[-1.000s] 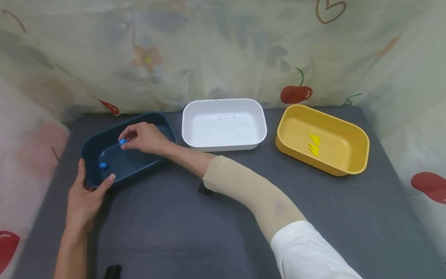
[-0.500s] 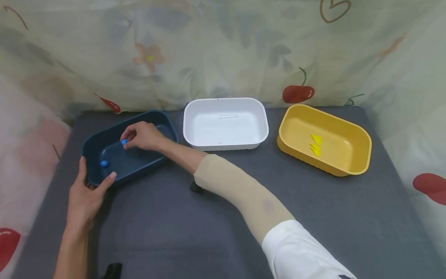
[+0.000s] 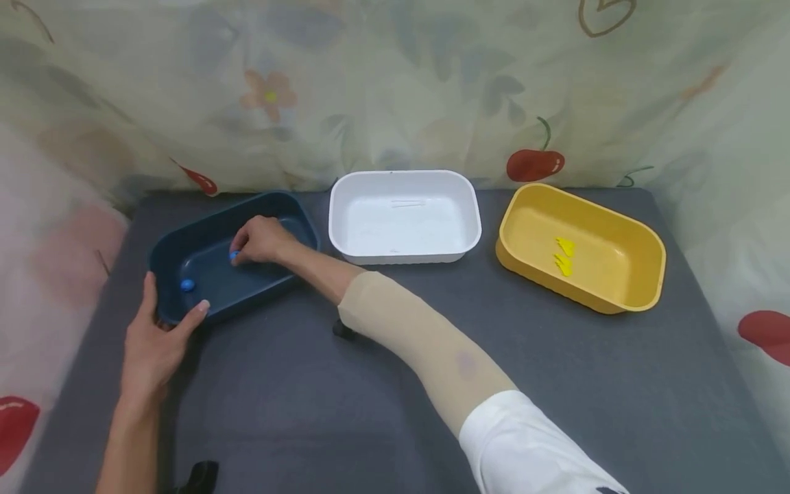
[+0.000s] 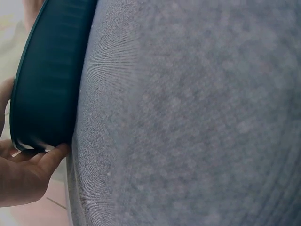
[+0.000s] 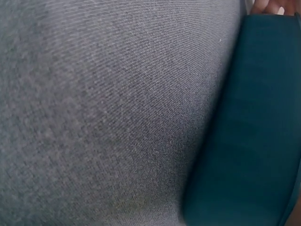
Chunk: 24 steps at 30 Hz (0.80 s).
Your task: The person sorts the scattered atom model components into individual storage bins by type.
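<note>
A dark blue plastic bin (image 3: 247,300) stands at the back left of the table. My left hand (image 3: 151,343) holds its near-left corner, thumb at the rim; in the left wrist view the fingers (image 4: 55,157) reach round the bin's end wall. Inside the bin, my right hand (image 3: 264,240) pinches a small blue ball (image 3: 234,254) between thumb and fingertips, which partly cover it. Another small blue ball (image 3: 187,285) lies on the bin floor near the left end. The right wrist view shows mostly the bin's outer side wall (image 5: 249,117).
A white bin (image 3: 404,259) with thin pale strips (image 3: 408,204) inside stands at the back middle. To its right, a yellow bin (image 3: 611,264) contains small yellow pieces (image 3: 564,265). A black object (image 3: 202,476) lies at the front left, and another dark object (image 3: 343,330) shows beneath the right forearm.
My right hand has shifted slightly to the right inside the blue bin, and less of its ball shows. The left hand keeps its hold on the corner. The head view has shifted slightly.
</note>
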Each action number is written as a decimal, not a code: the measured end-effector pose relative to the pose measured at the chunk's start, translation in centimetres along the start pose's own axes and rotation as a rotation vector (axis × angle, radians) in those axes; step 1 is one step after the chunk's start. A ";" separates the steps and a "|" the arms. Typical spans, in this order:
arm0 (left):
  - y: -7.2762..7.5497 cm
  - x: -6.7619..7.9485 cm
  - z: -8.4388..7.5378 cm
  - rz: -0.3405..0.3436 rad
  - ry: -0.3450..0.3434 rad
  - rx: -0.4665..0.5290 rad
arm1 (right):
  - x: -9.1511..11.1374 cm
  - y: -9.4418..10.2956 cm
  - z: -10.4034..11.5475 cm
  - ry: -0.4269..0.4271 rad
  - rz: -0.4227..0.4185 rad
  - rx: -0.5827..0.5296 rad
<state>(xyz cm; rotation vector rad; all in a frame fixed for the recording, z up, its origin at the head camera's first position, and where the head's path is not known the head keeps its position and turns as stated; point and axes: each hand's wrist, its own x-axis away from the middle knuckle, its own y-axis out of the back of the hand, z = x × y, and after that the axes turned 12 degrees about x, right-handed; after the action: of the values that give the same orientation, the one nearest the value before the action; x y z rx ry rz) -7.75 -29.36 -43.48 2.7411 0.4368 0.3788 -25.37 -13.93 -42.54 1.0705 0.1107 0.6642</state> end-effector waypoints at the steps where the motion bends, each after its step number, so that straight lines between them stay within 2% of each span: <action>1: 0.0 0.0 0.0 0.004 -0.001 -0.002 | 0.0 0.0 -0.1 0.000 0.004 0.015; 10: 0.1 0.0 0.0 -0.008 0.007 -0.005 | -0.1 -0.2 0.0 0.020 0.026 0.144; 18: -0.1 0.1 -0.1 -0.004 0.012 -0.003 | 0.2 0.0 -0.2 -0.002 0.049 0.126; 24: -0.1 0.2 -0.1 -0.006 0.022 0.002 | 0.7 0.5 -0.6 0.033 0.029 0.073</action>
<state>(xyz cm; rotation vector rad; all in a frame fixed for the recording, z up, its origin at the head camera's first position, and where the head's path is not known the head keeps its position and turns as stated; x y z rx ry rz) -7.65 -29.22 -43.42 2.7394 0.4509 0.4071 -25.25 -12.93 -42.20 1.1336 0.1492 0.7085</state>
